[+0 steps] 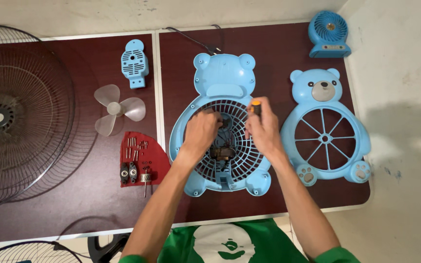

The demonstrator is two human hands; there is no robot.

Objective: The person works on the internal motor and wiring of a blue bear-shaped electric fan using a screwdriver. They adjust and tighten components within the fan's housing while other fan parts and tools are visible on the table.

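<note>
Between both hands lies the blue bear-shaped fan shell (220, 78) on the desk (74, 204); left hand (201, 132) pinches wires by the motor (221, 154); right hand (263, 127) grips a screwdriver (255, 106); keep it upright, pressing steadily.

A blue bear-shaped fan shell (222, 83) lies flat, its round grille facing up, a small motor (221, 154) at its middle, an orange-handled screwdriver (255, 107) upright above it.

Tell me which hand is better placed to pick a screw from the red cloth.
Probably the left hand: it is nearer the red cloth and looks free, while the right hand holds an orange-handled screwdriver.
</note>
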